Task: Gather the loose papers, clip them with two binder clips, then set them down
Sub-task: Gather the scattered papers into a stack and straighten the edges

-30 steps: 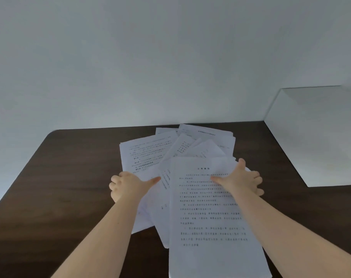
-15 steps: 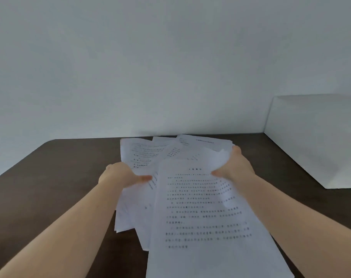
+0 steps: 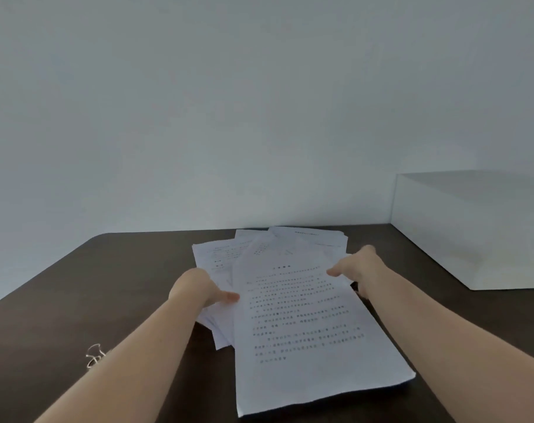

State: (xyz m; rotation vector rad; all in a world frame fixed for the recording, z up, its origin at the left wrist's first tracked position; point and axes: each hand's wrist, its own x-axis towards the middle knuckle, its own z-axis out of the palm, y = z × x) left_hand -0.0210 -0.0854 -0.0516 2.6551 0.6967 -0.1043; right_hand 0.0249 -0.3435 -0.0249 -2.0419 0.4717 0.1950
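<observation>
With my left hand (image 3: 195, 290) and right hand (image 3: 358, 270) each clamped on a side of the papers (image 3: 302, 319) fanned between my thumbs, I'd squeeze inward evenly, squaring edges before reaching for clips.

Dark table (image 3: 76, 294) — white box (image 3: 473, 230)

A plain, pale grey-white wall (image 3: 229, 102) fills the upper half of the view, bare and evenly lit with soft, dim light and no hard shadows. Below it, a dark brown wooden table (image 3: 76, 294) runs from the near edge to the wall; its far left corner is rounded. At the far right, a white rectangular box (image 3: 473, 227) sits on the table against the wall, its flat top and near side showing.
</observation>
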